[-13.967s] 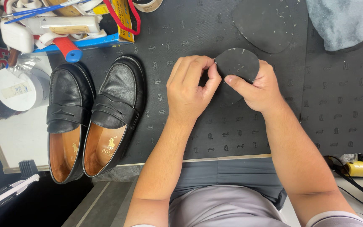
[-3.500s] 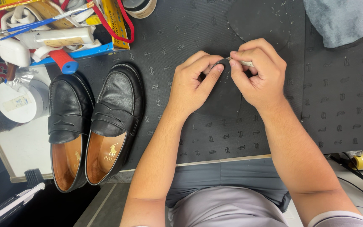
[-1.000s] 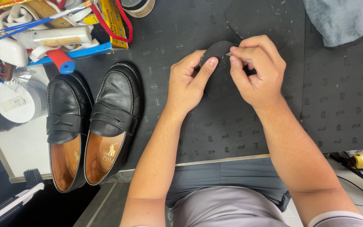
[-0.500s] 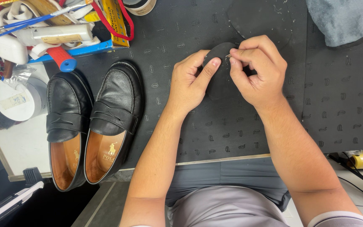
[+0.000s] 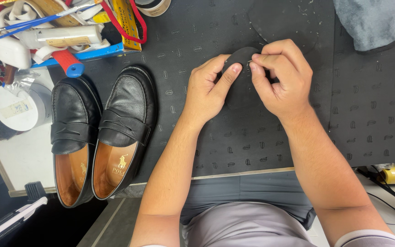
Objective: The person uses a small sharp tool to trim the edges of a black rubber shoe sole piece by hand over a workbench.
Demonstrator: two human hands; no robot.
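Pinching the upper edge of a thin black rubber piece (image 5: 239,68), the right hand (image 5: 280,80) grips with thumb and forefinger while the left hand (image 5: 206,91) presses its thumb on the face. It looks light and flexible, best held by its rim, and sits on the black patterned mat (image 5: 261,137), well right of the black loafers (image 5: 101,132).

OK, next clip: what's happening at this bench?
A person seated at a dark rubber mat holds a small black rounded piece between both hands. The left hand steadies it with the thumb on top, while the right hand pinches at its upper edge. A pair of black loafers sits untouched to the left, beside a cluttered tool tray.
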